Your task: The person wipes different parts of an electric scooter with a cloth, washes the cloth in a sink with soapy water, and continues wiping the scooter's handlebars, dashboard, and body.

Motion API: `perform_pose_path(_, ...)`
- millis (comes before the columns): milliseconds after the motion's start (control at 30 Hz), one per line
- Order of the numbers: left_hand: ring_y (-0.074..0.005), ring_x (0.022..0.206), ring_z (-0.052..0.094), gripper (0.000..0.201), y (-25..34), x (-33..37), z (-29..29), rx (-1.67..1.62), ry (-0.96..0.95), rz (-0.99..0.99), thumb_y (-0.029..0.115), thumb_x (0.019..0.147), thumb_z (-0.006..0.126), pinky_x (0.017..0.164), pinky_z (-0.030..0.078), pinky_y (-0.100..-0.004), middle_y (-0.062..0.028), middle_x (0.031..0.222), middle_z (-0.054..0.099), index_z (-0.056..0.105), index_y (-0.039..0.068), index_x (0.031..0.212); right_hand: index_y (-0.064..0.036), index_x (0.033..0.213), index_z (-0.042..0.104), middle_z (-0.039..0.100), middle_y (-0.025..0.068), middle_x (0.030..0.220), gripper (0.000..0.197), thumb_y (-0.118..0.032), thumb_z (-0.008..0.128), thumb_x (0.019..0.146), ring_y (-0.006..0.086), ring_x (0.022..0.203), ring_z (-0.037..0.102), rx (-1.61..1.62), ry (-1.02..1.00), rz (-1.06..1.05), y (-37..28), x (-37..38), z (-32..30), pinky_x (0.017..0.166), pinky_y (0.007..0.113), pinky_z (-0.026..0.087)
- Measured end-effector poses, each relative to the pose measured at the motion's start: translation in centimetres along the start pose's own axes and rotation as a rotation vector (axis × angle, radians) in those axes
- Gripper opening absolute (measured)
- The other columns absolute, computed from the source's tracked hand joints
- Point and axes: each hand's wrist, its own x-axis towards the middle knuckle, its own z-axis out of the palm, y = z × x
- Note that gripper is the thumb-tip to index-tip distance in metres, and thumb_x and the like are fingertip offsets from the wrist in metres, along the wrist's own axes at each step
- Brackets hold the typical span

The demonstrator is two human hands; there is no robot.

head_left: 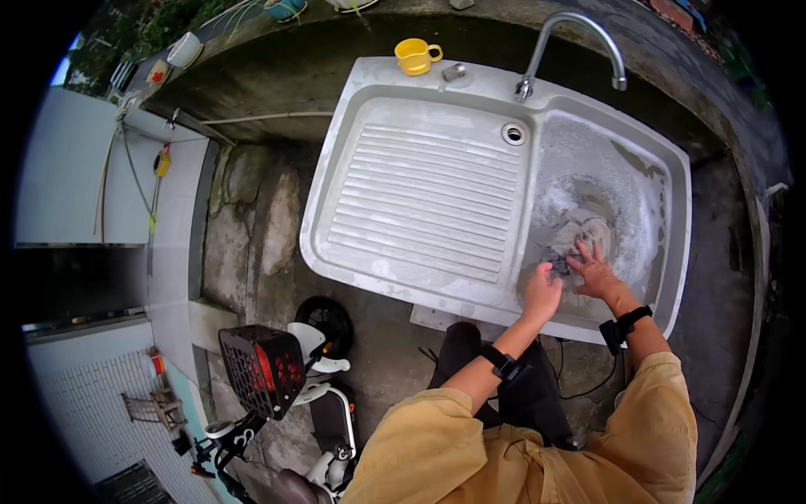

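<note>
A wet, grey-beige cloth lies bunched in the soapy water of the sink's right basin. At its near left edge my left hand is closed, the fingers gripping a darker grey part of the cloth. My right hand rests on the near side of the bundle with its fingers spread apart. White foam floats around the cloth and along the basin's right side. How much of the cloth lies under the water is hidden.
The sink's ribbed washboard lies left of the basin, with a drain hole at its far right corner. A curved metal faucet rises behind the divider. On the back rim stands a yellow cup. A scooter with a basket is parked at lower left.
</note>
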Motion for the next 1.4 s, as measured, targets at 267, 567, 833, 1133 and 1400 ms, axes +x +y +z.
perform_pose_path(267, -0.038, 0.108, 0.053, 0.04, -2.7, 0.5, 6.1, -0.125, 0.2, -0.155, 0.019, 0.081, 0.054, 0.092, 0.041, -0.0414, -0.0248, 0.112, 0.057, 0.052, -0.002, 0.114, -0.0079, 0.113, 0.057, 0.045, 0.0149, 0.125, 0.049, -0.025, 0.07, 0.068, 0.0341, 0.109, 0.047, -0.314, -0.099, -0.223, 5.7, 4.6, 9.1, 0.078, 0.045, 0.05)
perform_pose_path(567, -0.0411, 0.125, 0.039, 0.065, -2.0, 3.0, 9.3, -0.498, 0.282, -0.544, 0.045, 0.088, 0.043, 0.102, 0.033, -0.0452, -0.0236, 0.137, 0.039, 0.03, 0.01, 0.14, -0.0035, 0.085, 0.059, 0.057, 0.0034, 0.077, 0.018, -0.019, 0.055, 0.078, 0.0141, 0.064, 0.054, 1.085, -0.012, 0.128, 7.7, 1.9, 1.1, 0.052, 0.028, 0.044)
perform_pose_path(833, -0.0363, 0.13, 0.031, 0.064, -2.0, 3.2, 12.5, -0.613, 0.046, -0.413, 0.056, 0.089, 0.039, 0.092, 0.037, -0.0581, -0.0138, 0.144, 0.029, 0.024, 0.021, 0.141, -0.0026, 0.113, 0.053, 0.061, 0.0033, 0.093, 0.029, -0.008, 0.054, 0.084, 0.0076, 0.071, 0.055, 1.582, 0.291, -0.085, -0.3, -9.3, -12.2, 0.054, 0.021, 0.042)
perform_pose_path(1133, -0.0441, 0.107, 0.049, 0.041, 3.9, 0.8, 8.4, -0.087, 0.307, -0.125, 0.01, 0.078, 0.059, 0.088, 0.042, -0.0468, -0.0313, 0.11, 0.052, 0.048, -0.008, 0.114, -0.0005, 0.101, 0.054, 0.062, 0.0214, 0.08, 0.038, -0.002, 0.061, 0.064, 0.0391, 0.079, 0.061, 0.384, 0.412, 0.143, 15.8, 4.4, 5.5, 0.074, 0.043, 0.047)
perform_pose_path(1400, -0.0431, 0.109, 0.047, 0.045, 0.9, 2.0, 8.4, -0.084, 0.674, 0.073, 0.005, 0.076, 0.055, 0.093, 0.04, -0.0459, -0.0234, 0.116, 0.052, 0.048, -0.001, 0.12, -0.0075, 0.14, 0.031, 0.023, 0.024, 0.146, 0.087, -0.012, 0.074, 0.065, 0.0425, 0.132, 0.027, -0.043, 0.106, -0.183, 11.8, 3.4, 5.5, 0.106, 0.043, 0.029)
